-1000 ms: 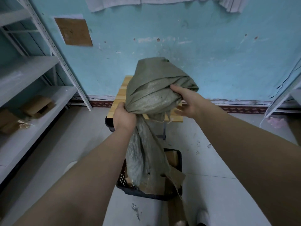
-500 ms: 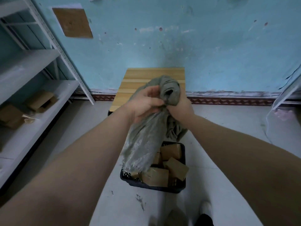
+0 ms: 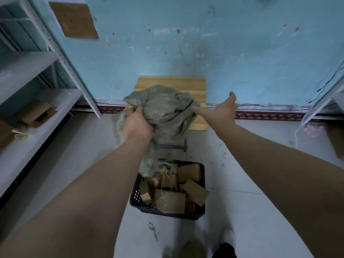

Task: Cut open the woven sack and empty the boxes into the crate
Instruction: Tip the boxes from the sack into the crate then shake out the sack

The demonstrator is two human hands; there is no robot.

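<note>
Head view: left hand [image 3: 137,125] is fisted tight round a bunch of the woven sack [image 3: 163,110], holding it up over the floor just in front of the wooden surface [image 3: 170,81]. Right hand [image 3: 220,110] is spread wide, thumb up, one fingertip at or just touching the sack's right side; can't tell if it grips any cloth, looks like no real hold. Sack hangs limp and flat, its frayed lower end dangling down to the far-left corner of the black crate [image 3: 167,213] on the floor. Boxes [image 3: 170,201] lie jumbled inside the crate, approx filling it, one leaning at the right wall, bits of straw on top.

Progress, as I'd judge it: sack is cut open and looks empty, boxes are in the crate, so the job's nearly done. What's left is prob. a last shake to check nothing's stuck inside, then getting rid of the sack. Metal shelves [image 3: 42,101] on the left hold other cardboard, not part of this.
</note>
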